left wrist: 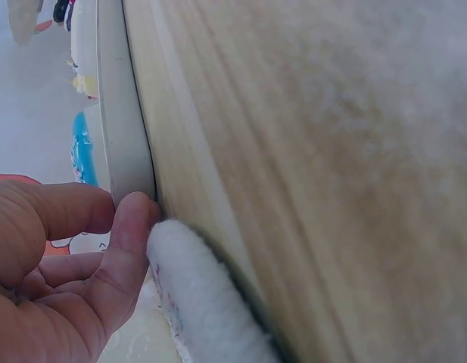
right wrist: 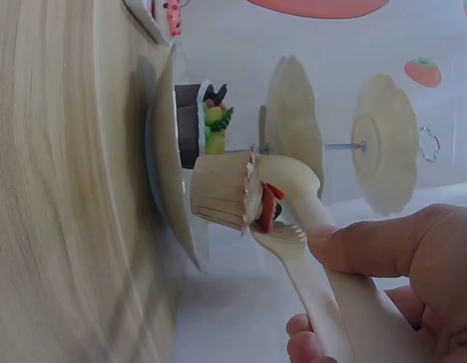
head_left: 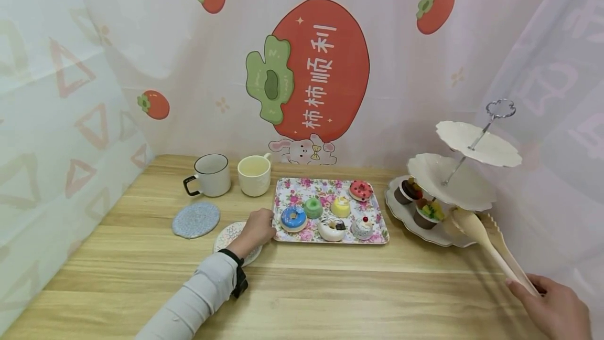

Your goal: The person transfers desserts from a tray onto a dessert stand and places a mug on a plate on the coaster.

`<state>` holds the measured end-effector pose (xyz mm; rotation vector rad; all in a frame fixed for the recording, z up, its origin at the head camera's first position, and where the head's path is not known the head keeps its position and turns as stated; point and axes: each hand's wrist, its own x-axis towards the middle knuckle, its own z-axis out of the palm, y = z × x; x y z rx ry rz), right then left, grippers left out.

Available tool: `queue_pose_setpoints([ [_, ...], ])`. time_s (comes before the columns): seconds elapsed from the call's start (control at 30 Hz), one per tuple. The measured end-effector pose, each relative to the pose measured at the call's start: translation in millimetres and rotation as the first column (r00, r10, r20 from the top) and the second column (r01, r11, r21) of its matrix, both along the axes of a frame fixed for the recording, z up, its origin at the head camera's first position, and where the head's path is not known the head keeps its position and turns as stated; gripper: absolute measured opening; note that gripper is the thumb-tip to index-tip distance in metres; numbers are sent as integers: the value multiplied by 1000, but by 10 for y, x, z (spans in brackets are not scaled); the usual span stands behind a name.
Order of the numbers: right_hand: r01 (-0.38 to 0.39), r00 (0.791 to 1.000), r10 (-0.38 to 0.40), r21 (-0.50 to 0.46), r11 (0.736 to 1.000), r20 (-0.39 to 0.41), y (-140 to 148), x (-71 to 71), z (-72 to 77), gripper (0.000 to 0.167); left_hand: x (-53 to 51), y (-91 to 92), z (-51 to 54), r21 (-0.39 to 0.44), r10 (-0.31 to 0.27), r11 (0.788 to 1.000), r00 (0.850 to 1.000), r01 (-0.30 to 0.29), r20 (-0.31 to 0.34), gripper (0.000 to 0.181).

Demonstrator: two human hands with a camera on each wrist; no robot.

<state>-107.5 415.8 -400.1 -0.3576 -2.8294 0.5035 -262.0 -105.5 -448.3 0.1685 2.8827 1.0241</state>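
**Cupcake in tongs at bottom tier, left side steadying tray**

Right grip (head_left: 557,306): fingers and thumb wrapped on wooden-looking serving tongs (head_left: 493,251), one spoon head, one toothed head. The heads pinch a cupcake in a pale cup (right wrist: 222,189) around its rim and topping.

Cupcake sits at the bottom plate (head_left: 443,237) of the three-tier stand, near two brown-cup cupcakes (head_left: 427,215). Can't tell if its base touches the plate or hangs just off it.

Left grip (head_left: 257,230): pinching the left edge of the floral tray (head_left: 340,188), near its front corner. Patterned coaster (head_left: 226,236) lies just beside, partly under the wrist. Tray carries six treats, blue donut (head_left: 293,211) closest to that edge.

Step, my read: tong transfer of the cupcake at the lower tier, tray braced meanwhile. Pick or place, can't call it from this.

Next move: if placing, get the base flat, then ease the tongs apart without dragging the topping. If lifting, hold an even squeeze and come out sideways, below the middle plate (head_left: 464,188). Main risk I see: cup tipping or clipping its neighbours.
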Motion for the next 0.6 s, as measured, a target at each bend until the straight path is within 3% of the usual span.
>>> queue_pose_setpoints([
  [0.6,8,1000,-9,-21,1000,-17,3,-294,-61,52,1,-4,-10,-8,-1,1000,1000,1,-7,16],
])
